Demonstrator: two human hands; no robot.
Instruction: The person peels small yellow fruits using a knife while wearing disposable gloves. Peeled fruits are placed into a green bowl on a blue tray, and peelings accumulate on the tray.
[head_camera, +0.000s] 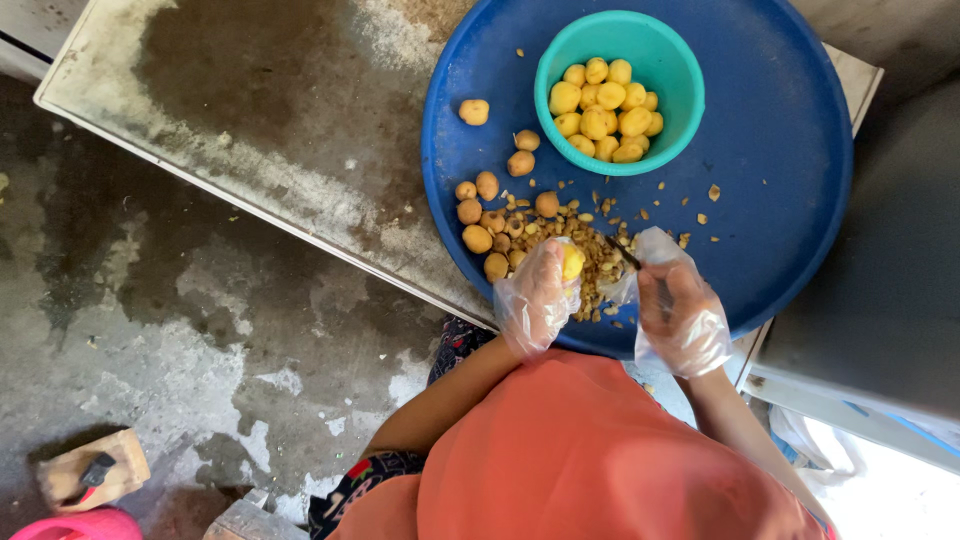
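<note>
On the round blue tray (790, 200), unpeeled small brown fruits (478, 212) lie near its left edge. Just right, our left hand (535, 295), in a clear plastic glove, grips a peeled yellow fruit (572, 262) at the near edge. Our gloved right hand (682, 315) grips a knife (632, 258) over the peelings (600, 262). A teal bowl (672, 60) of peeled fruits sits toward the far edge.

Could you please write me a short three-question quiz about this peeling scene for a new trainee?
1. True or false: the teal bowl holds peeled yellow pieces.
2. What does the left hand hold: A, a peeled yellow piece; B, a spoon; C, a cloth?
3. Fill in: the unpeeled brown pieces lie on a round ___ tray.

Key: 1 true. 2 A. 3 blue.

The right hand holds a dark knife.
</note>
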